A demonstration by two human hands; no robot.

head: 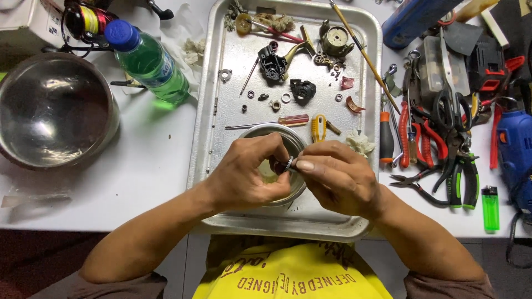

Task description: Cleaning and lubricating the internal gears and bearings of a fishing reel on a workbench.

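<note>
Now, position of the small part: a small metal ring [289,164] sits between the two hands, pinched at the spot where their fingertips meet, above the small round dish [299,145] near the front of the tray [221,111].
Left hand: the left hand [249,174] is curled, thumb and forefinger closed on the left side of the ring.
Right hand: the right hand [338,177] grips the ring from the right, thumb lying flat along it, the other fingers folded under.
Look of the ring: dark with a bright ribbed or toothed edge; most of it is hidden by the fingers, so its full shape cannot be told.
Dish: shallow, metal, mostly covered by both hands.
Tray: silvery, rectangular, resting on the white tabletop [149,166] right in front of the person.
On the tray behind the hands: a red-handled screwdriver [271,123], a yellow tool [318,128], a black housing piece [272,63], another black piece [303,90], washers and tiny screws scattered about.
Left of the tray: a green bottle with a blue cap [145,60] and a big steel bowl [55,109].
Right of the tray: pliers [424,144] with red grips, scissors [453,113], a green lighter [490,207].
</note>
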